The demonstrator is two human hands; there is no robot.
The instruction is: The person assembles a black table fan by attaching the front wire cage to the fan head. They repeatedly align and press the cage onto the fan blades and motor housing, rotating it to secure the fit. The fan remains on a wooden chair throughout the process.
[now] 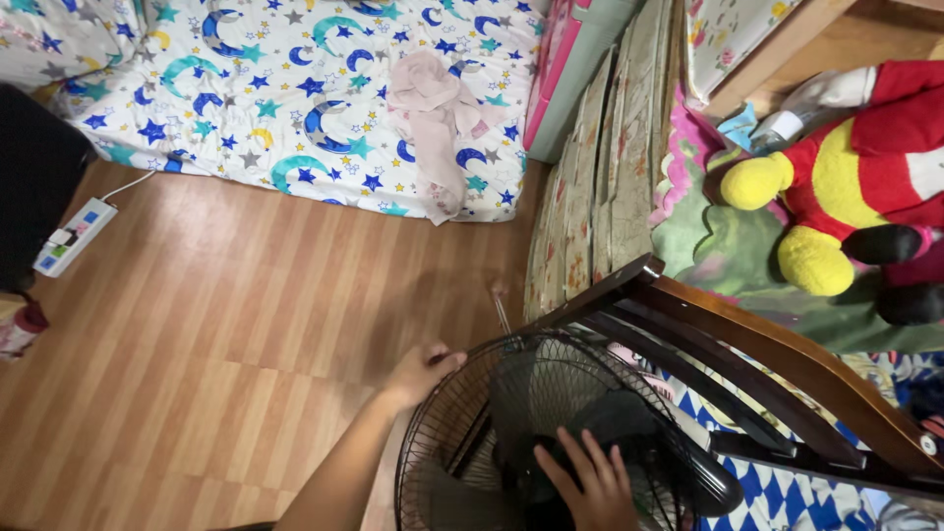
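Your left hand (425, 372) grips the upper left rim of the black fan guard (462, 423), its fingers curled over the wire edge; the motion blur there makes it hard to say how tightly they close. Your right hand (588, 484) lies flat on the dark hub at the middle of the fan (551, 393), fingers (593, 454) spread and pointing up across the grille, not wrapped around anything. The fan sits at the bottom of the view, tilted so that its round cage faces up at you, and it stands on the wooden floor (226, 315) just beside a dark wooden chair frame (747, 344), whose curved rail passes close over the right side of the cage.

Beyond the fan, a mattress with a moon-and-star sheet (275, 88) lies on the floor, with a pale pink cloth (433, 118) crumpled on it. A white power strip (74, 236) rests on the floor at the left, its cord running toward the mattress. To the right, folded floral mats (600, 177) stand on edge, and a red and yellow plush toy (855, 177) lies on a green blanket (728, 246).
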